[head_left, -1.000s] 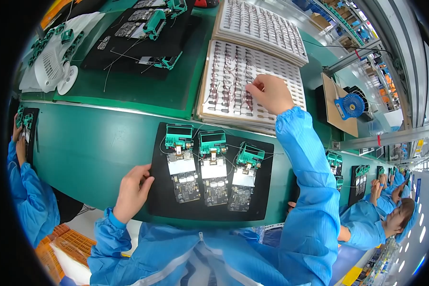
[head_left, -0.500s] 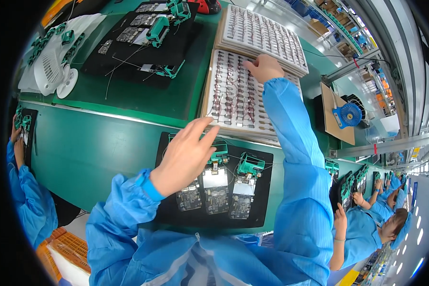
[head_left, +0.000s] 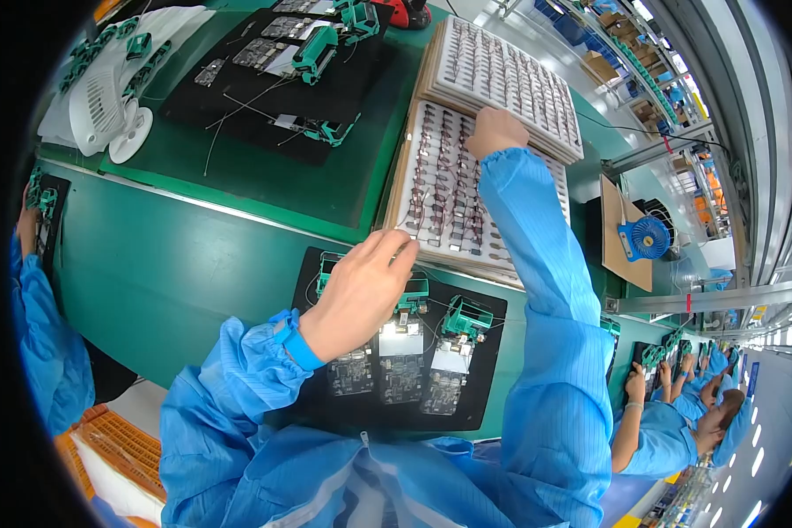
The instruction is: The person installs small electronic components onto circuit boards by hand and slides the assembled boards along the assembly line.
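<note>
Parts tray (head_left: 431, 189): white, behind black mat (head_left: 484, 387).
Right hand (head_left: 495, 132): grip unclear, on tray.
Left hand (head_left: 361, 295): grip released, above mat.

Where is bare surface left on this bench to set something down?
The green belt left of the black fixture mat lies bare. A narrower green strip runs between the far black mat and the component trays. Trays and both mats are crowded.

Blue desk fan (head_left: 647, 238), white fan (head_left: 106, 106), orange crate (head_left: 106, 458).
</note>
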Available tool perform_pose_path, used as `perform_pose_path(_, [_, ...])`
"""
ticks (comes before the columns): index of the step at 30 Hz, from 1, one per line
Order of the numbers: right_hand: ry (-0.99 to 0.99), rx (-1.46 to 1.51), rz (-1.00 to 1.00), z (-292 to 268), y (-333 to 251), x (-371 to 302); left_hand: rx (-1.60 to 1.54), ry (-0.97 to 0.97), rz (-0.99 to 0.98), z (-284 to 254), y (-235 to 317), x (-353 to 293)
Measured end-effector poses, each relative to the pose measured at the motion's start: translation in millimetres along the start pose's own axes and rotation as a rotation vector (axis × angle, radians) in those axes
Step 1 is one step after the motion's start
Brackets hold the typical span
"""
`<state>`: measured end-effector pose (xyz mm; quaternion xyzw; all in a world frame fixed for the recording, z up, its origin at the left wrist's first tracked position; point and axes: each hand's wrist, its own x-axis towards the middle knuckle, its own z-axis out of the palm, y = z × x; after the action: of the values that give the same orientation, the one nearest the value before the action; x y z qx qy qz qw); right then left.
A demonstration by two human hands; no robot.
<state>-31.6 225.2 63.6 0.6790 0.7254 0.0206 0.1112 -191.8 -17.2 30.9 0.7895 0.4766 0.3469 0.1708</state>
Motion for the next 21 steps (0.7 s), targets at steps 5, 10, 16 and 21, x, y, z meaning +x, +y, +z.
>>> perform_pose_path(5, [0.062,-0.031,-0.007,10.0,0.6,-8.9,-0.005,-0.009,0.016,-0.5,-3.2,-2.3])
perform_pose_path(10, [0.063,0.023,0.059,6.3,4.4,-7.4,-0.028,0.000,0.011,3.3,-4.3,-4.5])
perform_pose_path(16, [0.048,0.012,0.077,8.5,-6.2,-14.0,-0.030,-0.007,0.016,9.9,-1.2,-8.4])
perform_pose_path(21, [0.026,-0.054,0.023,3.7,-13.2,-19.5,-0.001,0.011,0.026,14.5,-0.2,-10.3])
